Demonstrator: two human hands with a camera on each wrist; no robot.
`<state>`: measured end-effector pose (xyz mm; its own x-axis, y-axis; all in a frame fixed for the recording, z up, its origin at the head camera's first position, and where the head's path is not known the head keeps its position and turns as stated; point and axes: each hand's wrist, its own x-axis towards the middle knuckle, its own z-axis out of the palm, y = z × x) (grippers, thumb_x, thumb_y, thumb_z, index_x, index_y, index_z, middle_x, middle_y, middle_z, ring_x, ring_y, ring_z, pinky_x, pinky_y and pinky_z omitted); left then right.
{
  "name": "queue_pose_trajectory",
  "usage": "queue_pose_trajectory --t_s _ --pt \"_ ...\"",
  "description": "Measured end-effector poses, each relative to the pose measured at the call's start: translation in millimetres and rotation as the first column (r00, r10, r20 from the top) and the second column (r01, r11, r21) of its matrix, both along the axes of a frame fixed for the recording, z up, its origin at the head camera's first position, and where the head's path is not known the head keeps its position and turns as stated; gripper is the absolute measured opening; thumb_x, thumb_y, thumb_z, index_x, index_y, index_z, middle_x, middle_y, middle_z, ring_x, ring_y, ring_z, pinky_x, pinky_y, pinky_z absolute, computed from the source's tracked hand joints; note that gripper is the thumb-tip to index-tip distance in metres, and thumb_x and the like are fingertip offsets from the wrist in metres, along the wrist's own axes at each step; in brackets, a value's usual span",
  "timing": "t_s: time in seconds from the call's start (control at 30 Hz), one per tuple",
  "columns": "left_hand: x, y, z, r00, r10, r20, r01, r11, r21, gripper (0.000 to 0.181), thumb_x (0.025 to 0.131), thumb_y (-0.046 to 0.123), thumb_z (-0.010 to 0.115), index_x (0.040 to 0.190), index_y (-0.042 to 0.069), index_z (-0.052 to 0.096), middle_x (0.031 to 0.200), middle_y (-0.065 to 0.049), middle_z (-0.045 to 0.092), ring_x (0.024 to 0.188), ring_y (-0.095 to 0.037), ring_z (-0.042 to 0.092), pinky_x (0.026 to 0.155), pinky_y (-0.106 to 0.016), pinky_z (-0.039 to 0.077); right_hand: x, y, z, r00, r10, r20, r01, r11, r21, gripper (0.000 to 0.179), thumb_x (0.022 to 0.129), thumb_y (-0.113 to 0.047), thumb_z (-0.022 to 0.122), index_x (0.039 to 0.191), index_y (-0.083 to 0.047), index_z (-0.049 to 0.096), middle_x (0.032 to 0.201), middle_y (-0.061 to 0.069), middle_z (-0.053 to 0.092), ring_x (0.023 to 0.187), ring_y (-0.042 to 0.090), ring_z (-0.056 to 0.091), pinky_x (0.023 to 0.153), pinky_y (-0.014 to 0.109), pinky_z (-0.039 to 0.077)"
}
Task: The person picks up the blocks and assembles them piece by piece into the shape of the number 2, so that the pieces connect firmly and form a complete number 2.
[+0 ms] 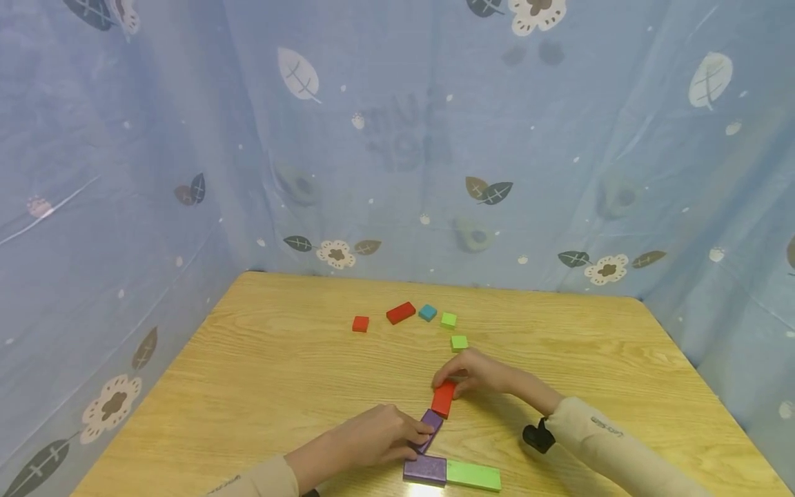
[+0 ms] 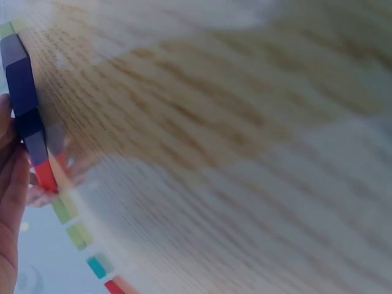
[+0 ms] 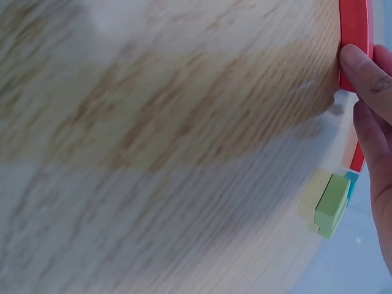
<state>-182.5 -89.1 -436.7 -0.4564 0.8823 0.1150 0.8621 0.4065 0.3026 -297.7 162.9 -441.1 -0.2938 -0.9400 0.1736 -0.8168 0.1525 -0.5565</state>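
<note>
My left hand (image 1: 381, 438) is at the angled purple block (image 1: 433, 421), its fingers over the top and along the near side, covering part of it. In the head view, a second purple block (image 1: 425, 469) lies just below those fingers, end to end with a long green block (image 1: 474, 475). My right hand (image 1: 475, 373) pinches the far end of a red block (image 1: 443, 399) between thumb and fingers. The near end of that red block meets the far end of the angled purple one. In the right wrist view, the thumb (image 3: 364, 76) presses the red block's side.
Beyond the right hand lie a green cube (image 1: 459, 343), another green cube (image 1: 448, 320), a blue block (image 1: 427, 313), a dark red block (image 1: 400, 313) and a small red block (image 1: 360, 324). A blue patterned curtain (image 1: 397, 152) hangs behind the wooden table (image 1: 279, 359).
</note>
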Motion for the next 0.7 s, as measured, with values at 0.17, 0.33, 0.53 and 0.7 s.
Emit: queue_pose_trajectory --t_s 0.17,0.33,0.53,0.7 --pt "0.7 -0.3 0.0 1.000 0.005 0.009 -0.005 1.000 0.009 0.028 0.091 0.022 0.065 0.116 0.009 0.070 0.123 0.002 0.064 0.110 -0.005 0.059 0.086 -0.008 0.046 3.3 -4.2 5.0 1.000 -0.020 0.006 0.020 0.999 0.031 0.029 0.078 -0.002 0.075 0.106 0.000 0.070 0.107 0.010 0.071 0.104 0.021 0.065 0.091 0.028 0.051" --pt "1.0 -0.7 -0.1 1.000 0.014 0.017 -0.014 1.000 0.007 0.028 0.091 0.023 0.065 0.116 0.009 0.070 0.123 0.003 0.064 0.110 -0.004 0.059 0.086 -0.008 0.046 4.0 -5.6 5.8 0.999 -0.035 -0.006 0.035 0.998 0.045 0.029 0.077 -0.002 0.076 0.106 0.000 0.071 0.107 0.009 0.071 0.104 0.018 0.065 0.092 0.027 0.051" --pt "0.0 -0.6 -0.7 1.000 0.017 0.023 -0.017 1.000 0.004 0.029 0.092 0.023 0.065 0.117 0.009 0.069 0.123 0.003 0.064 0.110 -0.004 0.058 0.086 -0.009 0.046 2.6 -5.1 5.6 0.999 -0.029 0.022 0.028 0.999 0.042 0.029 0.078 -0.002 0.075 0.107 0.000 0.071 0.108 0.009 0.071 0.105 0.019 0.065 0.092 0.028 0.051" --pt "-0.4 0.1 0.1 1.000 0.014 0.021 -0.014 1.000 0.005 0.029 0.091 0.023 0.065 0.117 0.009 0.069 0.123 0.003 0.064 0.110 -0.005 0.059 0.086 -0.009 0.046 -0.6 -4.5 5.8 0.998 -0.008 0.062 0.005 0.999 0.051 0.029 0.080 -0.002 0.073 0.109 0.000 0.070 0.110 0.010 0.070 0.107 0.021 0.064 0.094 0.028 0.050"
